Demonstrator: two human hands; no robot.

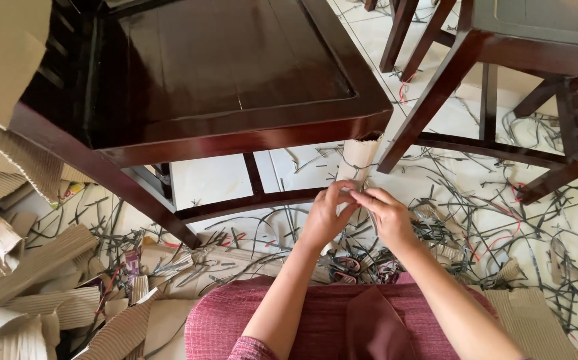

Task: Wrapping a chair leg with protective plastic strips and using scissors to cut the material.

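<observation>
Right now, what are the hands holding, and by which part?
Both hands, left and right, pinch the near, lower end of a rolled cardboard tube; its far end points at the chair.

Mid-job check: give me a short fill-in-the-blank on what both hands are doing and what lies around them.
1. The left hand and right hand meet on a rolled tube of ____.
2. The tube reaches up towards the dark ____ table.
3. Thin strips lie scattered across the tiled ____.
4. Corrugated cardboard pieces are piled on the person's ____ side.

Missing words: cardboard; wooden; floor; left
</observation>
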